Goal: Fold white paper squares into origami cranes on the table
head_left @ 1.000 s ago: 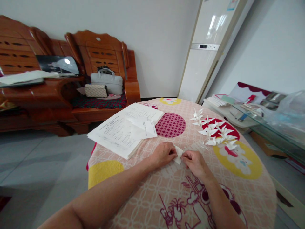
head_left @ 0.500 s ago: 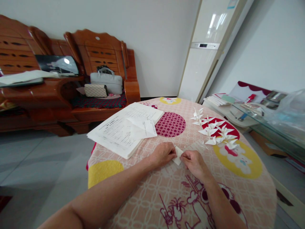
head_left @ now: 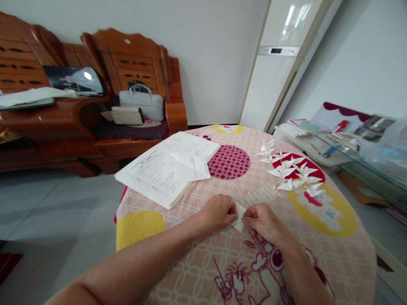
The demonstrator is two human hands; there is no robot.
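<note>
A small folded piece of white paper (head_left: 239, 216) lies on the patterned tablecloth (head_left: 203, 271) between my two hands. My left hand (head_left: 218, 213) pinches its left edge with the fingers curled in. My right hand (head_left: 262, 220) pinches its right edge, fingers pressed together. Both forearms rest on the round table. Several finished white paper cranes (head_left: 291, 171) lie in a loose row to the right, beyond my right hand.
A stack of printed sheets (head_left: 165, 167) sits at the table's far left. Wooden chairs (head_left: 127, 84) with a white handbag (head_left: 141, 106) stand behind. A tall white air conditioner (head_left: 276, 67) is in the corner. A glass shelf (head_left: 359, 156) with clutter is at right.
The view has tipped slightly, so everything sits a little lower in the picture. Both hands stay pinched on the folded paper, with only small finger shifts.
</note>
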